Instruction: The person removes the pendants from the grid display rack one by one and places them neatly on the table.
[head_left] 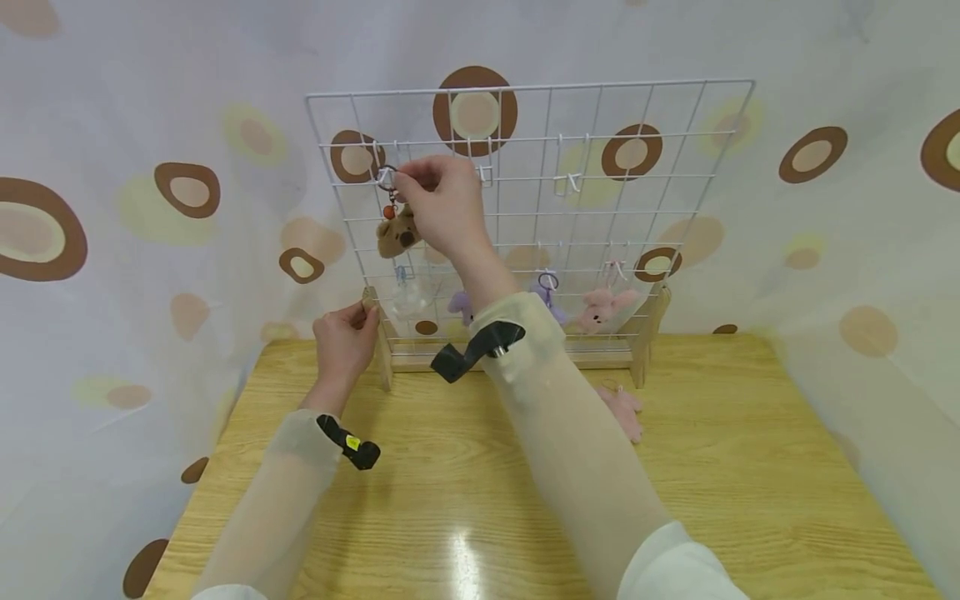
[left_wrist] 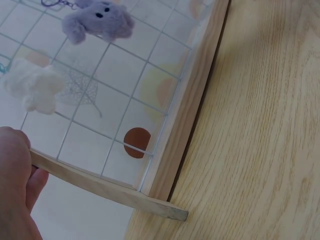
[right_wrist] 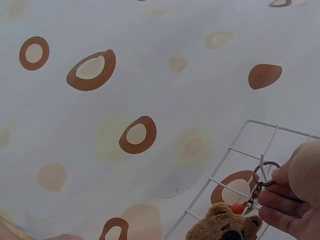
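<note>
My right hand (head_left: pixel 450 204) pinches the metal ring (right_wrist: pixel 276 165) of a brown bear keychain (head_left: pixel 397 235) at the upper left of a white wire grid rack (head_left: pixel 525 87). The ring lies at a white hook (right_wrist: pixel 262 164), whose prong appears within it. Below the ring hang a short chain, an orange bead (right_wrist: pixel 238 208) and the plush bear head. Lower down, my left hand (head_left: pixel 347 342) grips the top of the rack's left wooden post (left_wrist: pixel 110 191) between thumb and fingers.
Lower on the grid hang a white plush (left_wrist: pixel 37 85), purple plush keychains (left_wrist: pixel 98 21) and a pink plush (head_left: pixel 600 310). Another pink plush (head_left: pixel 624 412) lies on the wooden table (head_left: pixel 750 467), partly behind my right forearm. More white hooks (head_left: pixel 567 183) sit on the upper grid.
</note>
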